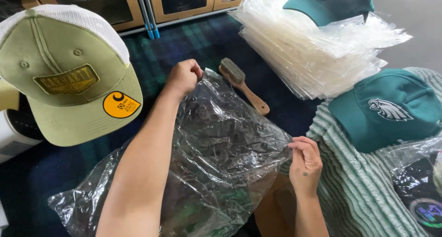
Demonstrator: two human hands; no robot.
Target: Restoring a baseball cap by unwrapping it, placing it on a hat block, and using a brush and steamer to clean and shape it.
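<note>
Hands on clear plastic bag [216, 158] beside wooden brush [243, 84] | left hand [183, 76] fisted on far corner | right hand [305, 162] pinching near edge | judgement: keep opening taut, pull evenly.

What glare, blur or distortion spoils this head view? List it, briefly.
Head view: bright, soft daylight; white glare streaks on the crinkled clear plastic bag hide its dark contents; the left hand and right hand gripping it are sharp; the stack of clear bags looks washed out; the olive cap bulges slightly at the frame edge.
</note>
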